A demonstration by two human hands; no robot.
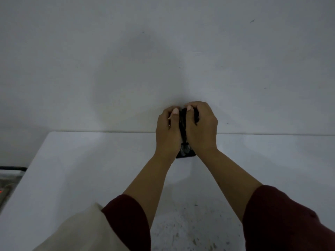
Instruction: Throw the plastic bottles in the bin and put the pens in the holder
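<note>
— What do the fingers hold?

— The left hand [167,127] and right hand [200,126] are pressed together, fingers curled tightly round a bundle of dark, slim pens [183,122]; the pens' count cannot be told.

— Which way does the bundle run?

— Its long axis stands near upright between the palms, lower ends pointing down.

— And the target?

— The black wire-mesh pen holder [185,153] sits directly beneath the heels of both hands, on the white tabletop [90,160] near the wall. Neither hand is nearer. No bottles or bin show.
</note>
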